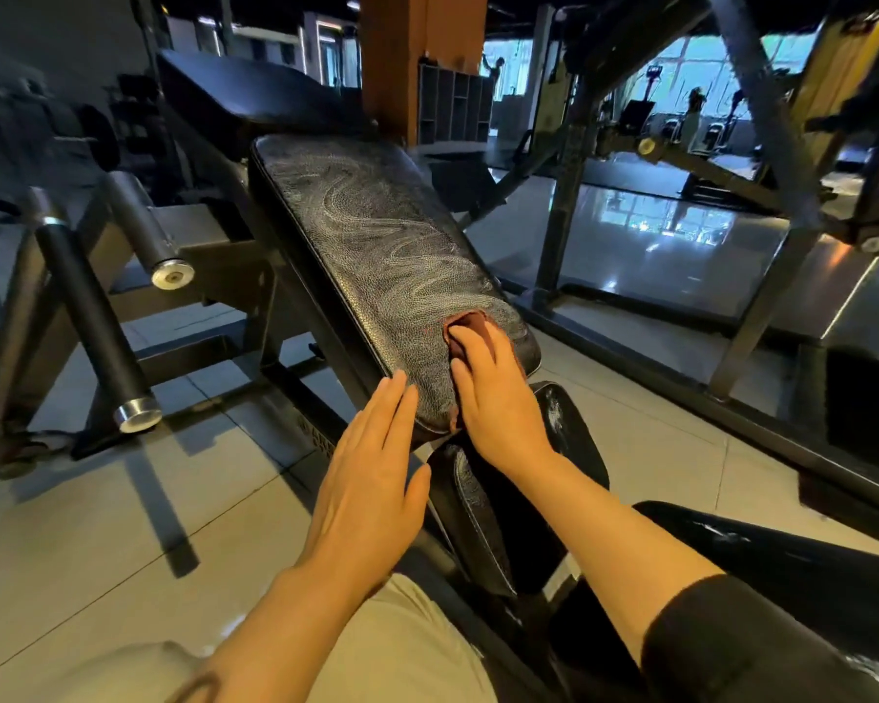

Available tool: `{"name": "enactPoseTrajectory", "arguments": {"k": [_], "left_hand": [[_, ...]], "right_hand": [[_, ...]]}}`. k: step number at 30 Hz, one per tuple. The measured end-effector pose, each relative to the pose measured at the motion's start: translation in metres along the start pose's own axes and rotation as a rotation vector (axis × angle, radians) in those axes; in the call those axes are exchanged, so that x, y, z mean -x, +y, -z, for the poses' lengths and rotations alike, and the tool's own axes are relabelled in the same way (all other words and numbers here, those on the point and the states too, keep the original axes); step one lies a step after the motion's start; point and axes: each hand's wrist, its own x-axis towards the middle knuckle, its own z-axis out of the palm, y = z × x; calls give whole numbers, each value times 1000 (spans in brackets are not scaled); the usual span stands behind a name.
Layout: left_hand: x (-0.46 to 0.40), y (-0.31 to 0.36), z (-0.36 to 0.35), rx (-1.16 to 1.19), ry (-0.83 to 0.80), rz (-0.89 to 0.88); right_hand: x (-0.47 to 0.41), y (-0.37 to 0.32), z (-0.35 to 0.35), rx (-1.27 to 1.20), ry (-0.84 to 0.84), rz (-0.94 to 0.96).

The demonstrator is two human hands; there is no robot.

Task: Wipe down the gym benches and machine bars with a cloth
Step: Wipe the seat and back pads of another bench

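Observation:
An inclined black bench backrest pad (pixel 376 235) fills the middle of the view, streaked with wet wipe marks. My right hand (pixel 498 398) presses a dark reddish-brown cloth (pixel 470 322) flat on the pad's lower end; most of the cloth is hidden under the palm and fingers. My left hand (pixel 371 479) hovers with straight fingers just left of the pad's lower corner, holding nothing. Below the hands the black seat pad (pixel 569 428) shows some pale smears.
Two black padded roller bars with metal end caps (pixel 97 322) (pixel 145 228) stand on the left. A dark machine frame (pixel 762 205) rises on the right over the glossy tiled floor (pixel 630 428). An orange pillar (pixel 417 58) stands behind the bench.

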Motion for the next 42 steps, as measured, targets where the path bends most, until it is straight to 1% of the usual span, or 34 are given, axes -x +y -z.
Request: {"name": "enactPoseTrajectory", "arguments": {"k": [2, 4, 6, 10, 12, 13, 15, 18, 22, 23, 25, 28, 33, 36, 39, 42], "left_hand": [[2, -1, 2, 3, -7, 1], [5, -1, 4, 10, -8, 7], [8, -3, 5, 20, -13, 15], [8, -5, 7, 49, -19, 27], [6, -5, 8, 73, -8, 45], [5, -4, 9, 78, -5, 61], [3, -5, 11, 60, 1, 74], [3, -3, 14, 56, 4, 78], [3, -8, 19, 66, 7, 78], [2, -11, 20, 62, 14, 81], [-3, -16, 23, 51, 39, 86], [-10, -15, 22, 49, 55, 92], [-13, -8, 15, 86, 53, 99], [-12, -9, 16, 94, 75, 93], [-20, -14, 20, 67, 121, 58], [-34, -20, 22, -23, 121, -12]], "right_hand": [[-15, 18, 5, -15, 51, -141], [-21, 22, 7, -14, 77, -208], [-10, 9, 5, 5, 74, -167], [37, -37, -6, 29, -30, 80], [44, -47, -9, 5, -97, 191], [37, -48, -8, -1, -119, 217], [14, -45, -6, -12, -123, 220], [-17, -37, -1, -2, -105, 173], [2, -37, -1, -74, -44, 104], [11, -39, -2, -71, -40, 115], [19, -42, -2, -34, -88, 181], [-3, -42, -3, -34, -165, 240], [-46, -33, -8, -105, -86, 191], [-36, -31, -8, -92, -70, 165], [-12, -30, -4, -46, -71, 220], [-32, -13, 5, -4, -106, 267]]}}
